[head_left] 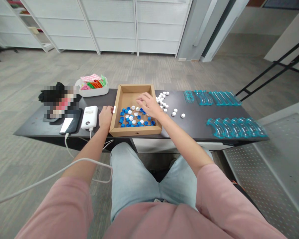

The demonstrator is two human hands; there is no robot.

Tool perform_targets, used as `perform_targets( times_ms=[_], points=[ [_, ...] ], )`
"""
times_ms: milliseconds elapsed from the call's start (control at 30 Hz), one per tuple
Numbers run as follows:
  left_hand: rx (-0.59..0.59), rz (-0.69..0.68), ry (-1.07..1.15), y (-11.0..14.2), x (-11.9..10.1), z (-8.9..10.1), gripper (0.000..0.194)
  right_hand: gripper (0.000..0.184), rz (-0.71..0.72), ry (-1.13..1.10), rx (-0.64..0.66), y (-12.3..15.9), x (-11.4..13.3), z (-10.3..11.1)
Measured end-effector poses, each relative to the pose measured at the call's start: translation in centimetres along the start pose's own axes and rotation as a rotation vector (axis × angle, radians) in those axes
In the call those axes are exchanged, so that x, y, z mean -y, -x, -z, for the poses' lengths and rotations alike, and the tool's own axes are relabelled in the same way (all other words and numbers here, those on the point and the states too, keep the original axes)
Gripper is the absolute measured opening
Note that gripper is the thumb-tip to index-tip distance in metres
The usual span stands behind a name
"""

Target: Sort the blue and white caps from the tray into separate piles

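Observation:
In front of me stands a shallow brown cardboard box (pixel 136 133) without a lid. Small blue and white hexagonal plastic pieces (pixel 131 118) are scattered over its front half. My left hand (pixel 106 117) is at the box's left wall, with bent fingers holding the edge. Above the right part of the box hovers my right hand (pixel 147 104), palm down, its fingers apart; nothing shows in them. Its underside is hidden, along with some pieces beneath. To the right of the box, several loose white hexagonal pieces (pixel 165 106) lie on the black table (pixel 196 127).
Clear teal plastic parts (pixel 235 127) lie in rows at the right. On the left are a white power bank (pixel 89 117) with a cable, a phone (pixel 71 122), and a white container (pixel 94 93) of colourful items. A white cable (pixel 52 174) crosses near my left arm.

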State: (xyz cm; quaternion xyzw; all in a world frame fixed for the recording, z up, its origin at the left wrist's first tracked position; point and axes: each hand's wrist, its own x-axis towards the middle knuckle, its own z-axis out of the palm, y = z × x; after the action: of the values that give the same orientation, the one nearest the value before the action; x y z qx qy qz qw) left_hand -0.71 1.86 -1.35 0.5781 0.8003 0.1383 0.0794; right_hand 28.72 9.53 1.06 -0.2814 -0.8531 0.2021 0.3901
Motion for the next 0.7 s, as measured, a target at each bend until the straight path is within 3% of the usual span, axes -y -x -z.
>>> perform_targets(
  times_ms=[100, 233, 367, 533, 600, 700],
  points=[
    [0.005, 0.003, 0.012, 0.0, 0.0, 0.1, 0.033, 0.053, -0.046, 0.037, -0.120, 1.8, -1.8, 3.9],
    [0.005, 0.004, 0.041, 0.0, 0.3, 0.1, 0.036, 0.052, -0.226, 0.187, -0.229, 6.3, -4.1, 9.6],
    [0.007, -0.007, 0.071, -0.1, 0.7, 0.0, 0.042, 0.053, -0.418, 0.398, -0.205, 12.3, -5.8, 13.3],
    [0.010, 0.001, 0.085, -0.3, 0.8, -0.2, 0.050, 0.105, -0.562, 0.522, 0.040, 16.8, -6.7, 12.9],
    [0.012, 0.006, 0.082, -0.3, 0.7, -0.1, 0.049, 0.116, -0.571, 0.530, 0.112, 16.4, -6.9, 11.8],
    [0.015, 0.017, 0.060, -0.2, 0.6, 0.0, 0.045, 0.115, -0.558, 0.525, 0.157, 14.1, -7.2, 9.8]
  ],
)
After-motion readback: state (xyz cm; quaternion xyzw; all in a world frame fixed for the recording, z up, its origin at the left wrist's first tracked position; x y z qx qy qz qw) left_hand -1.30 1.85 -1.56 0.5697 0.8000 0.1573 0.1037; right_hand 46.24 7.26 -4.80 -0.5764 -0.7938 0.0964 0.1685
